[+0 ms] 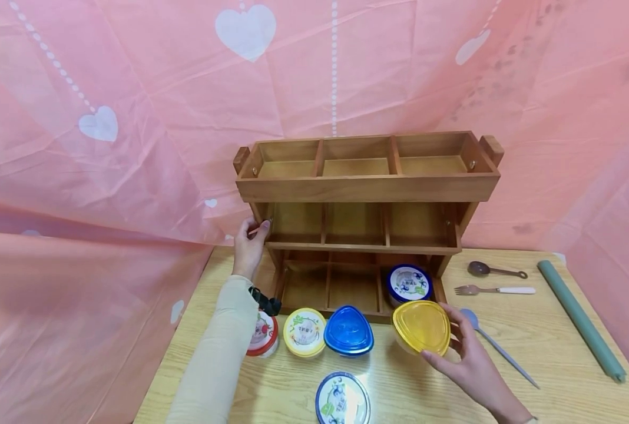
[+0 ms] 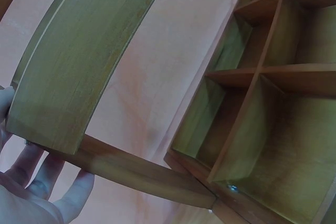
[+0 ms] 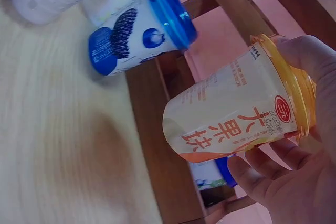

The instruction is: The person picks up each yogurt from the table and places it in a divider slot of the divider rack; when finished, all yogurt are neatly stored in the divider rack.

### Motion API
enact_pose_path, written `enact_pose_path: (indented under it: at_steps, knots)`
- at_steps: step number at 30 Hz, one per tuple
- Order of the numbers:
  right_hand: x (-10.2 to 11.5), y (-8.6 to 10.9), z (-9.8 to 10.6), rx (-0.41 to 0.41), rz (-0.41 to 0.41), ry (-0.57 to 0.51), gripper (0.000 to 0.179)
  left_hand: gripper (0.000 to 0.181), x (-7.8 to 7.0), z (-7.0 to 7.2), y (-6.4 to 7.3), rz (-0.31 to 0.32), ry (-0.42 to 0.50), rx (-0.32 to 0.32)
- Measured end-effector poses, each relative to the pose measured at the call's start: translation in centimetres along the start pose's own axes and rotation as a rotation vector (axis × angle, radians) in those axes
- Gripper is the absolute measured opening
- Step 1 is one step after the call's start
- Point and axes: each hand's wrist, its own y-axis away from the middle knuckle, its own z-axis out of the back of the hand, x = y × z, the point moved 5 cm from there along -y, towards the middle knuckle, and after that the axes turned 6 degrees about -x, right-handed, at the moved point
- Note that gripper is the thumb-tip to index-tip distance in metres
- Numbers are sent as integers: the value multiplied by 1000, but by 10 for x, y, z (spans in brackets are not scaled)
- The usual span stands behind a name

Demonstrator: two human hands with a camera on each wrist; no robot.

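A three-tier wooden storage box [image 1: 368, 189] with divided trays stands at the back of the table. My left hand [image 1: 248, 250] grips the left end of its middle tray; in the left wrist view the fingers [image 2: 79, 195] lie under the wood. My right hand [image 1: 470, 362] holds a yellow-lidded cup [image 1: 421, 327] by its lid, tilted and lifted off the table in the right wrist view. Just behind it, a dark-blue-lidded cup [image 1: 409, 282] sits in the bottom tray's right compartment. The upper two trays hold nothing visible.
Before the box stand a red-lidded cup [image 1: 265, 334], partly behind my left arm, a pale-yellow-lidded cup [image 1: 304, 333], a bright-blue-lidded cup [image 1: 348, 331] and another blue-rimmed cup [image 1: 343, 400]. To the right lie a brown spoon [image 1: 481, 269], a fork [image 1: 473, 290], a blue-grey spoon [image 1: 500, 347] and a green roll [image 1: 579, 318].
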Motion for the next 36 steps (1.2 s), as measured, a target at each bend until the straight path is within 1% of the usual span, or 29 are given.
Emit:
enact_pose_path:
  at_steps: [4,8,11,14,19,23,26,30,36]
  knots:
    - [8,-10,-1,12,19,-27,87,32,-1,0,0,-9,-7,-1]
    - [14,-25,-5,27,30,-64,86,31,0,-1,0,-19,-15,-9]
    - [17,-36,-11,45,48,-94,85,32,0,-1,0,-20,-14,-3]
    - [19,-46,-19,73,44,-108,87,34,0,-2,0,-11,-19,9]
    - [20,-61,-32,130,-32,-109,90,35,0,-1,1,-8,-32,18]
    - [21,-71,-42,154,-98,-94,91,33,0,-1,1,-17,-29,10]
    - [19,-78,-52,175,-139,-122,91,32,-1,-1,0,-21,-24,3]
    - [11,-88,-67,202,-168,-146,93,32,-1,-1,0,-14,-25,4]
    - [2,-102,-83,240,-188,-121,92,34,-1,1,2,-2,-35,10]
